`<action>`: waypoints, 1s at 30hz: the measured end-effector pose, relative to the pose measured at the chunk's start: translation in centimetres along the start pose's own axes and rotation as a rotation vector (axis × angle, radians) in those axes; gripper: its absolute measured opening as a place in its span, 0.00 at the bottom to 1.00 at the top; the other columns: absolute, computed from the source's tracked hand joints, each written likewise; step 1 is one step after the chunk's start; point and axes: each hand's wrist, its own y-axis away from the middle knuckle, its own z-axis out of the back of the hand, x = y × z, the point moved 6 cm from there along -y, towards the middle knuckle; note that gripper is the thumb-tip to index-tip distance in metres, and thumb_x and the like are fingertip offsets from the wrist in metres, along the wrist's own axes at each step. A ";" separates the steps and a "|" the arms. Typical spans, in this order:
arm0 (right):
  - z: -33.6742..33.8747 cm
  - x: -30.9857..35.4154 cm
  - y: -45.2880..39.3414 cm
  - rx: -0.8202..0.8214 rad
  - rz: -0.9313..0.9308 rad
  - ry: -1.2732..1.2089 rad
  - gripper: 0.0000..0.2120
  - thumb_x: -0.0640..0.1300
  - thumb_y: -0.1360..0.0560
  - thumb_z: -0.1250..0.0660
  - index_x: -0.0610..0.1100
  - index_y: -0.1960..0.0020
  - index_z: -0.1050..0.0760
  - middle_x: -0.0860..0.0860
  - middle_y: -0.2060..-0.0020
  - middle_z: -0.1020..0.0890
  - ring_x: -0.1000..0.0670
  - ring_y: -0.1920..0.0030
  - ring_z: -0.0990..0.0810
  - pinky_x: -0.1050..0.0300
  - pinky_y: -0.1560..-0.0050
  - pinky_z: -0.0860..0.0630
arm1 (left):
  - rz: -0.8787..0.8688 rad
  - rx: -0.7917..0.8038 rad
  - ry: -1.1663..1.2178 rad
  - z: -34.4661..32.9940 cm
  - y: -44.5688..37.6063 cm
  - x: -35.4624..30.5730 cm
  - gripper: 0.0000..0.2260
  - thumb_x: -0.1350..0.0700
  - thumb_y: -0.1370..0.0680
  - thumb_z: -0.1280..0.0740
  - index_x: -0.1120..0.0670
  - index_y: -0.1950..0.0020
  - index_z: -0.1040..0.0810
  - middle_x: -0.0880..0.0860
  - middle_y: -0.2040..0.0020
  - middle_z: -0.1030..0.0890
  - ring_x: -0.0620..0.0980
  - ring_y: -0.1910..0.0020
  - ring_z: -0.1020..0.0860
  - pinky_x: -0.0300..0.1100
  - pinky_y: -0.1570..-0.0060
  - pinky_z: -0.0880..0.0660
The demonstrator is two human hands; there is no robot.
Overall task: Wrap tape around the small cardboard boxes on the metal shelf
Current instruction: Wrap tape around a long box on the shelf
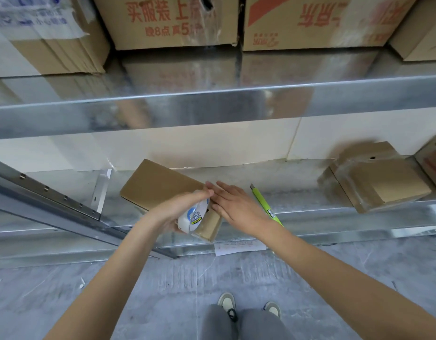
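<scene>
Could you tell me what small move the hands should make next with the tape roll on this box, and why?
Probably draw the tape roll in the left hand down over the box's near end, while the flat right hand presses the strip down. The roll sits at that end of the box, and the right fingers lie straight on top beside it, so the wrap looks only partly done.

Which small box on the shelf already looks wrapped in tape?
The box at right, glossy with clear tape; the box under the hands shows bare cardboard.

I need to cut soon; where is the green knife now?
In the head view, the green knife lies on the metal shelf, just right of the right hand.
</scene>
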 end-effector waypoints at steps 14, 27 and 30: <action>2.3 -6.1 2.9 -0.202 -0.438 -0.010 0.24 0.54 0.20 0.41 0.41 0.30 0.33 0.44 0.36 0.27 0.41 0.37 0.29 0.49 0.44 0.29 | 0.116 0.078 0.159 1.2 -1.0 -0.4 0.22 0.39 0.37 0.30 0.52 0.51 0.20 0.52 0.58 0.17 0.53 0.62 0.18 0.47 0.55 0.23; 0.8 -9.1 4.8 0.049 -0.596 -0.209 0.06 0.39 0.21 0.43 0.37 0.47 0.31 0.39 0.54 0.24 0.38 0.52 0.23 0.51 0.59 0.32 | 0.060 0.121 0.194 1.1 -1.2 -0.2 0.16 0.41 0.28 0.31 0.53 0.53 0.20 0.53 0.60 0.18 0.54 0.62 0.20 0.49 0.54 0.25; 3.9 -7.6 3.6 -0.053 -0.565 -0.648 0.08 0.40 0.21 0.41 0.44 0.46 0.24 0.49 0.68 0.25 0.47 0.68 0.25 0.58 0.70 0.34 | 0.056 0.122 0.193 0.9 -1.3 -0.1 0.21 0.40 0.36 0.30 0.53 0.51 0.21 0.53 0.59 0.19 0.54 0.62 0.20 0.47 0.57 0.24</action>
